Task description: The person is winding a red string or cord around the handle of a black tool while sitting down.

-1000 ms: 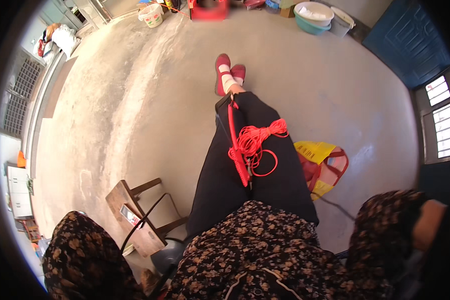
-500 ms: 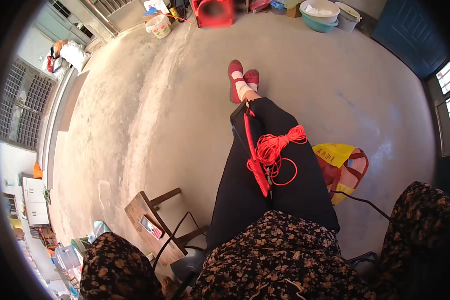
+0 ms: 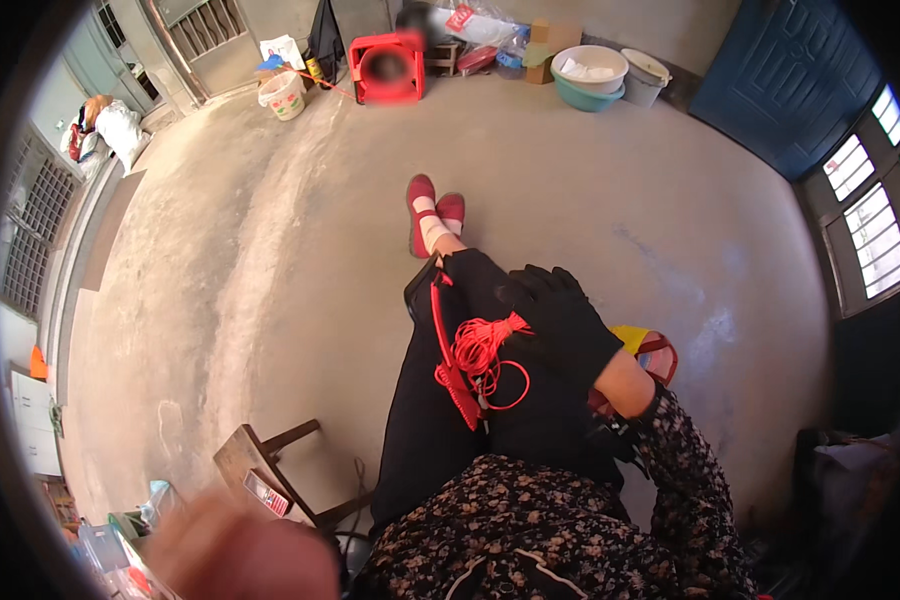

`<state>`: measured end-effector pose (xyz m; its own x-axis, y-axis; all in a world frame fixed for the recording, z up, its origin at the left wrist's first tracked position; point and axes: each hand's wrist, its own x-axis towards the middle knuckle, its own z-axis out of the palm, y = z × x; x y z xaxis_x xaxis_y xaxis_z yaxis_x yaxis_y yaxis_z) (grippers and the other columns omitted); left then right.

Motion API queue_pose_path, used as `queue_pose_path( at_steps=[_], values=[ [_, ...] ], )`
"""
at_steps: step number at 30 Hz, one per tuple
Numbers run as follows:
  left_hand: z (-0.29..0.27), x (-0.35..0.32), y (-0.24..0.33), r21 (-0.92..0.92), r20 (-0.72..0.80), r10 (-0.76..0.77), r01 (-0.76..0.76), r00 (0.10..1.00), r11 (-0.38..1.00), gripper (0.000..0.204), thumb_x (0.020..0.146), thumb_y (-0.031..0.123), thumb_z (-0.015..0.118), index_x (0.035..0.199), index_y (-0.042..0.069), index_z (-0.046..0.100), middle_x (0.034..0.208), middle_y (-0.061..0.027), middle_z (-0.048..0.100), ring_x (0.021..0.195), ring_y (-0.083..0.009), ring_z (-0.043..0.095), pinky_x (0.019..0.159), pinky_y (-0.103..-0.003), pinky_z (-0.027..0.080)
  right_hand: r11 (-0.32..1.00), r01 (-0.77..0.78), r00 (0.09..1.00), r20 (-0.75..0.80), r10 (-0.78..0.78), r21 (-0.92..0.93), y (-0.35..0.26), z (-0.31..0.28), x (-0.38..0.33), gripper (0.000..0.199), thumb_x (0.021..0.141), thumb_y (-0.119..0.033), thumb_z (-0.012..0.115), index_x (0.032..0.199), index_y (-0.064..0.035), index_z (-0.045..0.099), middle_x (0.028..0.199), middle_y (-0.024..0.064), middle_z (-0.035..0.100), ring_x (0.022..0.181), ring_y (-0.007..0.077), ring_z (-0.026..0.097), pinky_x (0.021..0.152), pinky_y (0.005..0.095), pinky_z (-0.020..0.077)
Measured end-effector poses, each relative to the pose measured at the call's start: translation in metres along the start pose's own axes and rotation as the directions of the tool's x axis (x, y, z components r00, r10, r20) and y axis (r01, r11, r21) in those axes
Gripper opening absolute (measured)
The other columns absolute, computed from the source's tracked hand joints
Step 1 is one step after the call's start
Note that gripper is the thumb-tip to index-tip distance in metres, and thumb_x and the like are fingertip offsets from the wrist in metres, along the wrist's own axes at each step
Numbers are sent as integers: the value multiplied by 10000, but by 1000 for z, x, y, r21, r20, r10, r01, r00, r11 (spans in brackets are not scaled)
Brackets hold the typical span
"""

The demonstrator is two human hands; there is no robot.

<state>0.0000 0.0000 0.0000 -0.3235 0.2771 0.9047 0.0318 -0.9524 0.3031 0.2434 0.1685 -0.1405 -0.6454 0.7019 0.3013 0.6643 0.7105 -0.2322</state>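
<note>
A bundle of red cord (image 3: 482, 345) lies across my black-trousered thighs, a loose loop hanging from it. Beside it stretches a long, narrow red piece (image 3: 457, 390) with a textured lower end; its kind is unclear. My right hand (image 3: 565, 325), in a black glove, reaches over the bundle's right end, back of the hand up. Its fingers look extended and slightly apart, while the thumb is hidden. At the lower left my left hand (image 3: 245, 550) is bare and smeared by motion, near the wooden stool (image 3: 238, 455). On that stool rests a red and white phone (image 3: 267, 493).
A yellow and red bag (image 3: 655, 355) stands on the floor right of my legs. Along the far wall are a red plastic stool (image 3: 363, 72), a flowered white bucket (image 3: 283, 95) and stacked basins (image 3: 590, 90). A dark blue door (image 3: 785, 75) is at the far right.
My gloved right hand has come in from the right over the cord's end. The blurred left hand has appeared at lower left. The view has shifted, and the cord seems to stay on my lap.
</note>
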Motion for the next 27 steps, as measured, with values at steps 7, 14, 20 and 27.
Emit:
queue_pose_path(
  at_steps=[7,14,20,27],
  values=[
    [-49,-132,-115,182,26,-986,969,163,165,349,906,65,570,1236,-27,501,1101,-103,602,981,-150,586,855,-268,465,982,-190,932,316,176,12,18,26,-10,356,802,-363,625,1007,-72,632,934,107,640,877,285,630,839,399,484],
    [-31,-145,-115,381,5,-996,920,92,87,284,884,166,676,1081,-19,590,898,-46,650,775,-86,608,693,-217,488,706,-219,921,-97,378,674,15,7,-31,288,699,-36,740,951,-18,602,848,70,625,790,183,650,710,284,501],
    [-32,-126,-111,359,-22,-995,930,96,82,120,885,127,653,915,15,623,749,-47,646,605,-63,556,506,-195,420,171,-238,710,51,703,956,9,-45,-33,218,750,19,638,960,10,583,746,31,587,699,111,593,662,268,509],
    [-33,-118,-98,-549,353,-917,753,-186,-364,169,934,206,570,859,60,531,565,-40,513,442,-109,417,416,-214,334,663,-301,578,-422,699,685,37,-59,-50,129,955,-134,509,977,-30,582,835,64,609,762,184,597,722,303,475]
  ],
)
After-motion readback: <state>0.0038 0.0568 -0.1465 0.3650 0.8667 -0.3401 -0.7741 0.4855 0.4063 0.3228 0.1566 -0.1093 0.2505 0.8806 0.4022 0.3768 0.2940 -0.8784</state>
